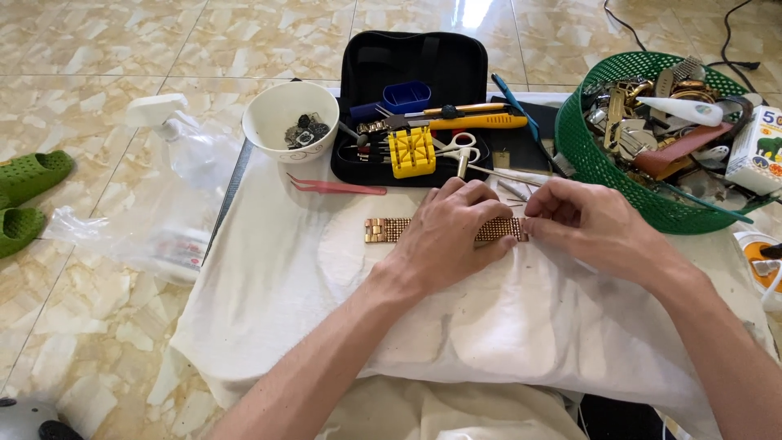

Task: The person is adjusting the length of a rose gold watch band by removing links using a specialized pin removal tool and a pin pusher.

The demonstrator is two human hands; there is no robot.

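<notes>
pinning the gold mesh watch band [389, 230] flat on the white cloth [269, 285] was the step in hand. the left hand [452, 236] lay palm down across the band's middle, fingers curled over it in a pressing hold. the right hand [582, 224], at 3 o'clock of the left, pinched the band's end between its fingertips; whether it also held a small tool could not be told. judged best practice: keep even downward pressure so the links stay level. the band was metallic, finely ribbed and flat. at 12 o'clock sat a black zip case [411, 90] holding a yellow plastic block [410, 152]; pink tweezers [336, 187] lay at 10 o'clock.
</notes>
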